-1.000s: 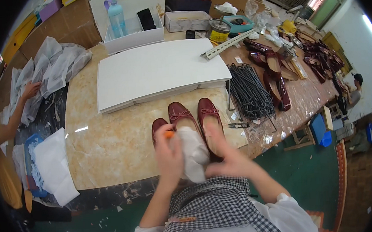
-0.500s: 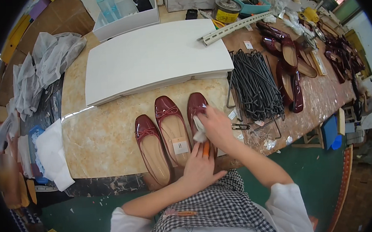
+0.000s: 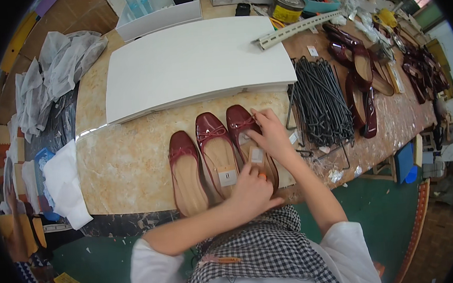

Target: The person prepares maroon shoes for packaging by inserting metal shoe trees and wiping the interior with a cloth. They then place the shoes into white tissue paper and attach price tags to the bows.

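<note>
Three burgundy patent ballet flats with bows stand side by side at the table's near edge: the left ballet flat (image 3: pixel 184 141), the middle one (image 3: pixel 209 125) and the right one (image 3: pixel 237 113). My right hand (image 3: pixel 274 138) grips the right flat's front, fingers at the side of the toe and thumb in the opening. White wadding (image 3: pixel 244 138) shows inside that toe. My left hand (image 3: pixel 250 193), with an orange band on one finger, curls over the same flat's rear and hides its heel. Above its fingertips lies a beige tag (image 3: pixel 257 155). A paper tag (image 3: pixel 228 177) lies in the middle flat.
A stack of white sheets (image 3: pixel 195 65) lies beyond the flats, with a pale slotted strip (image 3: pixel 300 30) on its corner. Black metal hooks (image 3: pixel 321 103) are heaped to the right, beside more burgundy shoes (image 3: pixel 359 79). White cloth (image 3: pixel 65 184) hangs at the left edge.
The white wadding has gone from my right fingers into the right flat's toe. My right hand has shifted to that shoe's side, and the beige tag now shows above my left hand.
</note>
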A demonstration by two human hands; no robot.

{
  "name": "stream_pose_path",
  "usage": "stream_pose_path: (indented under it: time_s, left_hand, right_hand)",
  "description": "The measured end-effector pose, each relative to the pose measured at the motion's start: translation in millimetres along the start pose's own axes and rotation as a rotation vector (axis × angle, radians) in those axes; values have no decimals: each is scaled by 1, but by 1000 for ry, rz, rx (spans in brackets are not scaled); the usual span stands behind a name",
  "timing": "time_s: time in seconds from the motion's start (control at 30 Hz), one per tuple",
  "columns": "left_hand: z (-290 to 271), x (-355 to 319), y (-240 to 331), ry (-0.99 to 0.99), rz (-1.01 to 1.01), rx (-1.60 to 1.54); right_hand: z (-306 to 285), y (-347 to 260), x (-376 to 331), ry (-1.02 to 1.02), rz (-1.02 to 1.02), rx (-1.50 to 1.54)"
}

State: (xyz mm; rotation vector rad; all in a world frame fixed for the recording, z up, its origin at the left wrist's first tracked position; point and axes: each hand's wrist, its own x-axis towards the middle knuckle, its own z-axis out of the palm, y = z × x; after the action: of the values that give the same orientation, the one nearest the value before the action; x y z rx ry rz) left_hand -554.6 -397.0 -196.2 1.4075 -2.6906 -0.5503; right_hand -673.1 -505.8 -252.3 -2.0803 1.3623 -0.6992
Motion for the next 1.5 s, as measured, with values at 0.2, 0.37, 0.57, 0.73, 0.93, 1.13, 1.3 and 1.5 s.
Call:
stream_pose_path:
  time_s: [0.2,0.37,0.57,0.73,0.93,1.13,1.3,1.5]
  left_hand:
    - [-101,82,-223,464,-605,413]
    - [-78,88,-260,402,-658,71]
    - [-72,86,-213,603,-411,308]
    - [-84,58,-240,786,-471,211]
    - [-81,-36,-14,218,411,-291]
    - [-41,-68,-41,709,182,-722]
    - [-35,-64,-46,1053,-540,-827]
    - [-12,-62,-63,774,-479,-1605]
  right_hand:
    - [-44,-20,-47,36,55,197]
    - [-45,-28,-63,40,70,280]
    - [-50,-36,-63,78,162,731]
    - [-33,-59,-55,-47,156,944]
    - [-41,-55,-59,-8,595,1686]
    - [-10,-82,-57,-443,775,1592]
    - [-20,-97,-47,-430,124,1298]
    - [2,-80,-37,-183,25,336]
